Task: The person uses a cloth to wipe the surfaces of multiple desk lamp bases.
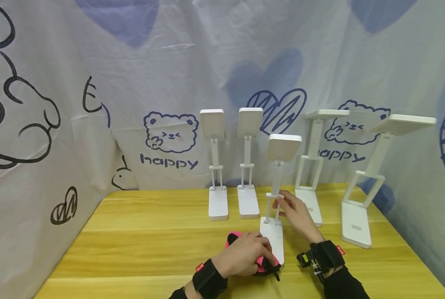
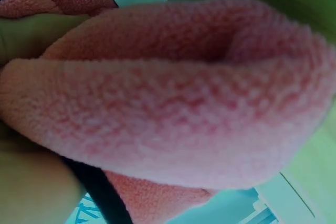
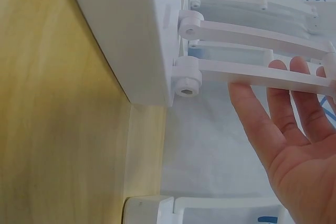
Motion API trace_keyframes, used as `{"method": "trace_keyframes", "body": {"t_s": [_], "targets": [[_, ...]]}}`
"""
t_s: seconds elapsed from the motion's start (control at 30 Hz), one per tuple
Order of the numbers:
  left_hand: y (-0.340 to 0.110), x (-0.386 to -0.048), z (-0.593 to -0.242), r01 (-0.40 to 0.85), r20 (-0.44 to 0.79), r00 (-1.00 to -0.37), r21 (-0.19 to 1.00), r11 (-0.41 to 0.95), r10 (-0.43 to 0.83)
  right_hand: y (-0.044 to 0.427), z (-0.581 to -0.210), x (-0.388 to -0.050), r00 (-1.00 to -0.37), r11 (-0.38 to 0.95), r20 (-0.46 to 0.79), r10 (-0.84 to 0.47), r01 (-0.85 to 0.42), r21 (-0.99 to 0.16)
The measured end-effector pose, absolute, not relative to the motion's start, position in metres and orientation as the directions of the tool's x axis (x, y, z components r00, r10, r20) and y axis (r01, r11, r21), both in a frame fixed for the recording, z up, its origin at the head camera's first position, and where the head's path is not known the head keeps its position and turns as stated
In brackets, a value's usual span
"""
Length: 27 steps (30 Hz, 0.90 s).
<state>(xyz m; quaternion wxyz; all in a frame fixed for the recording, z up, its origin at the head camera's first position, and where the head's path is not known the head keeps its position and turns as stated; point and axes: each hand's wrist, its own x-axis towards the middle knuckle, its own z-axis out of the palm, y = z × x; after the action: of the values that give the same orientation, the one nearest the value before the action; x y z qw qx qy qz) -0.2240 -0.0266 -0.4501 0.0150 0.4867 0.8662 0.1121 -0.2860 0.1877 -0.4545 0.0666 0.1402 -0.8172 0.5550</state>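
A white desk lamp stands upright in front of the person, its base on the wooden table. The right hand holds one of the lamp's lower struts; in the right wrist view its fingers pass behind the strut, with some fingertips showing beyond it. Close to the lamp's base, the left hand grips a pink fleece cloth with black trim. That cloth bunches up and fills most of the left wrist view. The hand covers much of the cloth in the head view.
Two more white lamps stand behind, left of the held one. On the right stand another lamp and a lamp nearest the right edge. A printed curtain hangs around the wooden table.
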Motion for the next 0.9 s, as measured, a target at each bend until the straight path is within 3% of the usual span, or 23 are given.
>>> {"method": "trace_keyframes", "body": {"t_s": [0.3, 0.7, 0.9], "targets": [[-0.035, -0.232, -0.445, 0.785, 0.067, -0.600, 0.242, 0.570, 0.797, 0.187, -0.454, -0.287, -0.953, 0.345, 0.264, -0.147, -0.300, -0.890], [-0.022, -0.250, -0.464, 0.661, 0.215, -0.749, 0.162, 0.733, 0.627, 0.187, -0.455, -0.287, -0.961, 0.357, 0.237, -0.146, -0.274, -0.893], [-0.013, -0.253, -0.464, 0.619, 0.237, -0.780, 0.152, 0.771, 0.579, 0.187, -0.453, -0.286, -0.962, 0.358, 0.241, -0.128, -0.271, -0.893]]}}
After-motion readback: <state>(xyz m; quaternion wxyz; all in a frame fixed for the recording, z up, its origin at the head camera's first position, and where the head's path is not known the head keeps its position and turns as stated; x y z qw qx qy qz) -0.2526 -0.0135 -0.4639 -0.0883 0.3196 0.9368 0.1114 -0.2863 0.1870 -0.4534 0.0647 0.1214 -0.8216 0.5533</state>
